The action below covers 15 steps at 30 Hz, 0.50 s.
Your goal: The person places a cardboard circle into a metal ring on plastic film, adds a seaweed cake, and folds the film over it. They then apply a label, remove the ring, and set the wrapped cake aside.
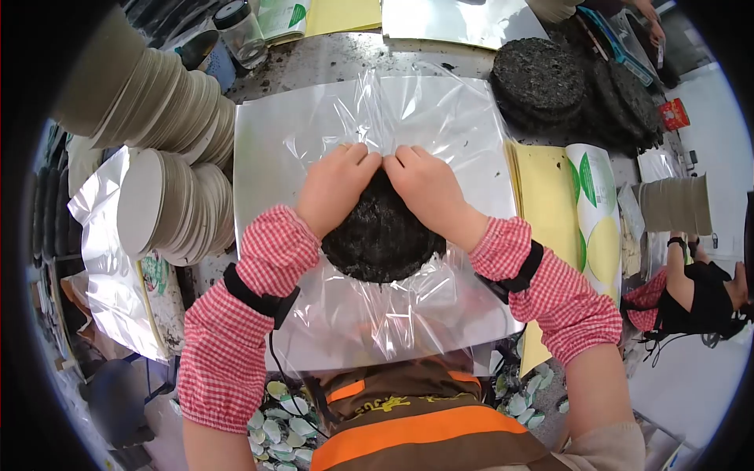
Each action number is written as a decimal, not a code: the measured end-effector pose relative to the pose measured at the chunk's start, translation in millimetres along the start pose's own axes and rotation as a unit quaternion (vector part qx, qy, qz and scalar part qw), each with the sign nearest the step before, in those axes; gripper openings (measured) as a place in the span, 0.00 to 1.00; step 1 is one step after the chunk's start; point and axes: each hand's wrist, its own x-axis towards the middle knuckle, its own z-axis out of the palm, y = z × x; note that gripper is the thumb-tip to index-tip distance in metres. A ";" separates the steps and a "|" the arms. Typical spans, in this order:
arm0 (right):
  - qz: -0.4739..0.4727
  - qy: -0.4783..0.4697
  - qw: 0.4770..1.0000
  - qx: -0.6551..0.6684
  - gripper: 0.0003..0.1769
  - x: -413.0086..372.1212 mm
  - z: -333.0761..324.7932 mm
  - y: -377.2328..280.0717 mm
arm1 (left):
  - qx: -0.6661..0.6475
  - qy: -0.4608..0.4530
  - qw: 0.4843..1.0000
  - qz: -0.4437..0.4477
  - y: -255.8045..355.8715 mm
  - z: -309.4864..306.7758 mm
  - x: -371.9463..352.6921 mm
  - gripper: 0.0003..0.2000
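A round, black pressed cake (383,243) with a rough surface lies in the middle of a sheet of clear plastic film (393,330). Under the film is a large white sheet (263,165). My left hand (338,184) is closed at the cake's far edge, its curled fingers pinching gathered film. Beside it, almost touching, my right hand (428,188) pinches the film in the same way. Creases fan out from the fingertips, and the film also spreads over the near side. My wrists hide parts of the cake's sides.
Stacks of grey cardboard discs (177,208) stand on the left. More black cakes (538,78) are piled at the back right, with yellow paper (538,188) and a printed wrapper (597,196) below. A jar (239,35) stands at the back left. Another person (691,290) is at far right.
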 end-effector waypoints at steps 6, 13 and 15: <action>0.084 0.187 0.979 -0.021 0.19 -60.8 -76.8 12.4 | -0.102 0.213 0.929 -0.284 -5.2 -79.5 -84.1 0.06; 0.433 -0.042 0.768 0.469 0.17 -125.9 -130.1 3.0 | -0.469 0.084 0.824 -0.306 -17.3 -118.1 -150.9 0.03; 0.398 0.146 0.704 0.571 0.19 -125.9 -146.6 29.5 | -0.470 0.188 0.786 -0.355 -32.4 -107.4 -157.0 0.05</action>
